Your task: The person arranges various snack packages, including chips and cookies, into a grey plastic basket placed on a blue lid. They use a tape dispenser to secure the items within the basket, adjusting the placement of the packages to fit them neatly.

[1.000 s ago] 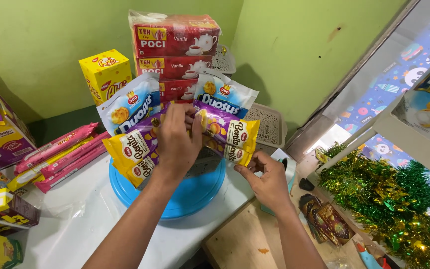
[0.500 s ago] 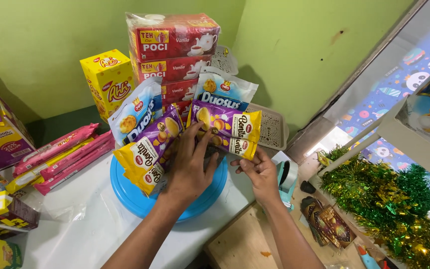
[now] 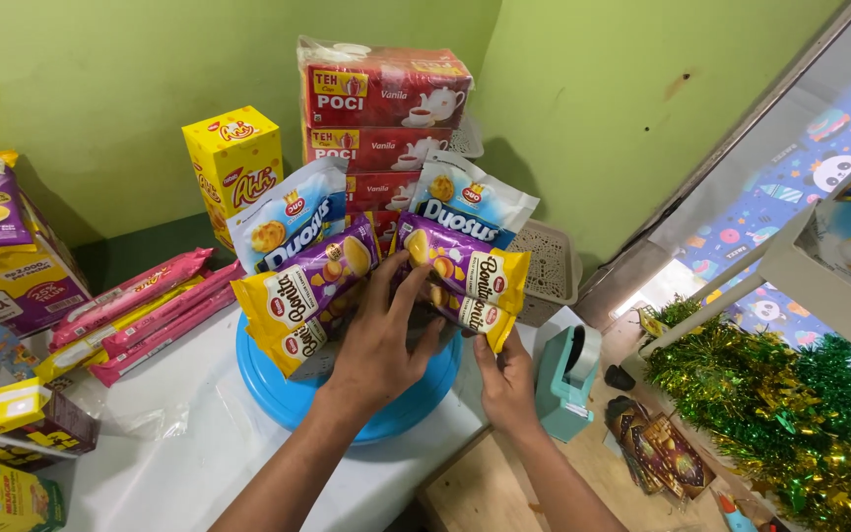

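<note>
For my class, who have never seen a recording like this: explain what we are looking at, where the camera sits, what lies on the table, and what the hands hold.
The single camera sits on a person's head and looks down at their own bare hands. The left hand presses on a cluster of purple and yellow snack packets propped on a round blue tray. The right hand pinches the lower edge of the packets on that side. Behind stand blue and white packets, stacked red tea boxes and a yellow box. Pink packets lie to the left, a teal tape dispenser and green tinsel to the right.
</note>
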